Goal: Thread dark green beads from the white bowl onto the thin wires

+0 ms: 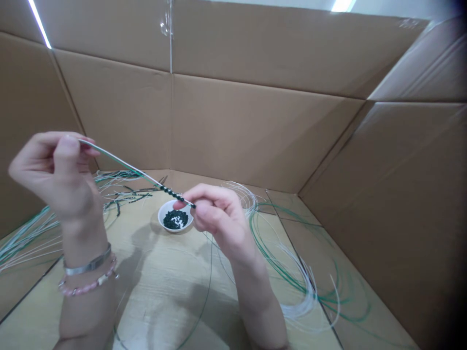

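Note:
My left hand (69, 170), raised at the left, pinches the upper ends of a white and a green cord (120, 160) held side by side. The pair slants down to my right hand (219, 216), whose thumb and finger are closed on the lower end. Close to the right fingertips a row of small dark beads (170, 192) sits on the cords, with one more dark bead right at the fingers. Below and behind the beads stands a white bowl (175, 229) of loose dark beads (171, 218).
Coils of green and white cord (280, 277) lie on the right of the table (156, 291). More cords (32, 238) and finished-looking beaded strands (133, 197) lie at the left back. Cardboard walls (255, 131) enclose the back and sides.

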Motion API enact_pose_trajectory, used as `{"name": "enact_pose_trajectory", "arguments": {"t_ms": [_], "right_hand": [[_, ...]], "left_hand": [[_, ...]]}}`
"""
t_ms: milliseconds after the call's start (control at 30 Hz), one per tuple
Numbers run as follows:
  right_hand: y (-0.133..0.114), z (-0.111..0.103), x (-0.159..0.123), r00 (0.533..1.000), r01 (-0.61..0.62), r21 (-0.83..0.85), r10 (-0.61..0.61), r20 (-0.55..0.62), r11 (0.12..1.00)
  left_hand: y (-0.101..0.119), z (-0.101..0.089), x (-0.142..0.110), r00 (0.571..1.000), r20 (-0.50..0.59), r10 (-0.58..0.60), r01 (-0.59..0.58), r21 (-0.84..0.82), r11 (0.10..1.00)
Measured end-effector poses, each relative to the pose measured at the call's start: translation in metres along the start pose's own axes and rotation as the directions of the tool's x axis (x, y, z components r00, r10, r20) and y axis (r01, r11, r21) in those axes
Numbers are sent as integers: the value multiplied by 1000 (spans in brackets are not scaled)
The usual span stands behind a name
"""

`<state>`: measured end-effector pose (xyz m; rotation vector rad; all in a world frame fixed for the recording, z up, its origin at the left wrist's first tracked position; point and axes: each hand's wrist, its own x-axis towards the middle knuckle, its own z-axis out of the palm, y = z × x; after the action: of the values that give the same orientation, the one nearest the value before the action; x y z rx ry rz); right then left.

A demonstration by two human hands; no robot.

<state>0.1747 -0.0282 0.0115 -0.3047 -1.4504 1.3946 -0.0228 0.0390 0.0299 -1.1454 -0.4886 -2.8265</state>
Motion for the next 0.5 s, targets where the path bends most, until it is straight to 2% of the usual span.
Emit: {"name": "enact_pose_trajectory", "arguments": {"t_ms": [100,167,200,267,367,400,433,500], "right_hand": [[-4,-6,-1,999,-22,-36,23,44,999],[-9,-13,-1,989,-104,-185,121,85,977],[-12,-17,0,979,-146,-281,179,94,949],[-14,-26,4,970,-188,-476,238,47,859],[-8,-37,11,982,-185,-651,155,-104,736],[-4,-40,13,983,-184,-669,119,-142,720],[1,-43,15,982,-182,-674,95,-164,716],[10,-48,19,981,-178,-681,72,-182,710]], "left_hand": [[0,-4,0,997,61,-37,36,10,999],[2,-7,-2,977,186,-106,92,79,993],[3,-7,-5,951,269,-150,119,129,985],[5,-6,-12,850,464,-248,150,237,960],[7,3,-32,653,670,-354,153,341,927],[7,7,-39,604,708,-366,142,356,924],[5,12,-46,568,736,-367,128,362,923],[1,19,-60,522,770,-366,122,358,926]]}}
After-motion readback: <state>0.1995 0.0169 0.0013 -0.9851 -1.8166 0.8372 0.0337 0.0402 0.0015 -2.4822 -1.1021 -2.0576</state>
